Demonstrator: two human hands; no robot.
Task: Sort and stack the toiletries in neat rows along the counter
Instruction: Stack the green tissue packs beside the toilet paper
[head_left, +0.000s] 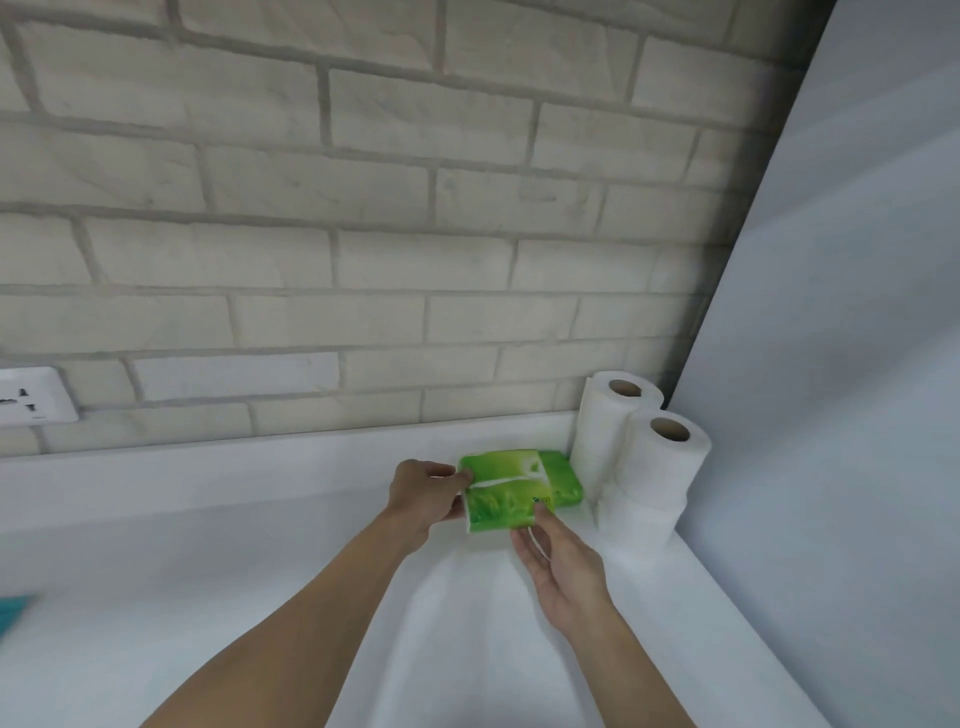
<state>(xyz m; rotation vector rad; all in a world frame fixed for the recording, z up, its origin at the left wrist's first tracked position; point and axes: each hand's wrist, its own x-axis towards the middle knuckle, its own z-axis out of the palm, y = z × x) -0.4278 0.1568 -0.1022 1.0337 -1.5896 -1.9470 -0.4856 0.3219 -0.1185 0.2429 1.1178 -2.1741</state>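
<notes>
Green tissue pack (501, 499) pinched by left hand (426, 496), right hand (563, 564) touching it open-fingered.

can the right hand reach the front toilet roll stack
Probably yes: the right hand sits just left of the front toilet roll stack with only bare counter between, though its fingers touch the green tissue pack.

The green tissue pack (501, 499) bears small dark print, too blurred to read.
</notes>
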